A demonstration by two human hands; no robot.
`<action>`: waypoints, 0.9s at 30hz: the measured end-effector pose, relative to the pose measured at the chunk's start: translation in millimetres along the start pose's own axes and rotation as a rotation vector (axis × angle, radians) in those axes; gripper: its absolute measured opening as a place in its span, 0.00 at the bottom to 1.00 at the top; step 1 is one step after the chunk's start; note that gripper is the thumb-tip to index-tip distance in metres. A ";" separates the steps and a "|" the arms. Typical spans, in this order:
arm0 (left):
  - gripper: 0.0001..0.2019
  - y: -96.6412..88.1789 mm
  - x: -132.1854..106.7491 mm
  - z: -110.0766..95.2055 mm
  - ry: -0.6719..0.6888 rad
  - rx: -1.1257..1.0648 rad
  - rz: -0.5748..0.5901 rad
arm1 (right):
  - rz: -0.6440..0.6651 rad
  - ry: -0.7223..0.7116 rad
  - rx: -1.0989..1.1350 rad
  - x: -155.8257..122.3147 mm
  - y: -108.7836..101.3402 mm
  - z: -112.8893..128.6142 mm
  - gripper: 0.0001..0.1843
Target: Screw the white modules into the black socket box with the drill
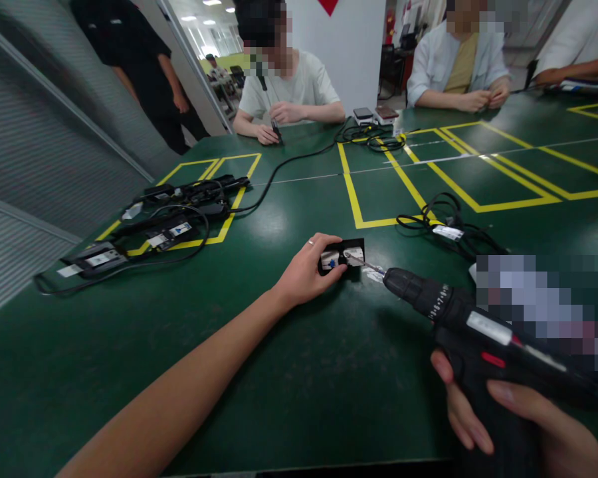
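My left hand (pixel 306 273) grips a small black box-shaped device (pixel 355 247) by its left side, against the green tabletop. White labels, one with a blue mark, show on the device's face. Wrapped round the handle of a black cordless drill (pixel 448 309) is my right hand (pixel 523 411), at the lower right. From the chuck a long thin bit (pixel 369 265) points left, its tip at the labelled face of the device. I cannot tell whether the tip sits in a screw.
Black adapters with cables (pixel 174 226) lie at left inside yellow tape lines. A cable coil (pixel 443 222) lies right of the device, other cables (pixel 373 136) farther back. A person (pixel 299 86) across the green table (pixel 279 372) handles a small black thing; others sit or stand nearby.
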State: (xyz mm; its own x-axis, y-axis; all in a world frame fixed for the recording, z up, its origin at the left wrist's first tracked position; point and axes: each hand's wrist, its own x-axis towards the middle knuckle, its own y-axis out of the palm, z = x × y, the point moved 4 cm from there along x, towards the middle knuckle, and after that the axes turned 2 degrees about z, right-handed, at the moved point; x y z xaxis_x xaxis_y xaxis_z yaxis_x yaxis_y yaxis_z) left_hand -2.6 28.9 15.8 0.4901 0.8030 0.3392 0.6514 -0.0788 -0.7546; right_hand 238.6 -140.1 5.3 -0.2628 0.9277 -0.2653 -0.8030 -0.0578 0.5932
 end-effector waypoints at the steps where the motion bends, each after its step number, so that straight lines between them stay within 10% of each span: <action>1: 0.21 0.1 0.0 0.2 0.001 -0.001 -0.001 | 0.004 -0.004 -0.006 -0.4 0.0 0.0 0.14; 27: 0.20 0.2 0.6 1.3 0.018 0.003 0.002 | 0.026 0.026 -0.063 -1.7 -2.5 -3.0 0.15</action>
State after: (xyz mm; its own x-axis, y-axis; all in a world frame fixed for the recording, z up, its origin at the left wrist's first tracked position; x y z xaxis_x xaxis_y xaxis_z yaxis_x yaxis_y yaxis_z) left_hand -3.0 30.1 15.1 0.5013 0.7924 0.3476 0.6488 -0.0785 -0.7569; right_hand 239.4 -142.7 2.0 -0.2972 0.9158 -0.2701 -0.8277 -0.1061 0.5511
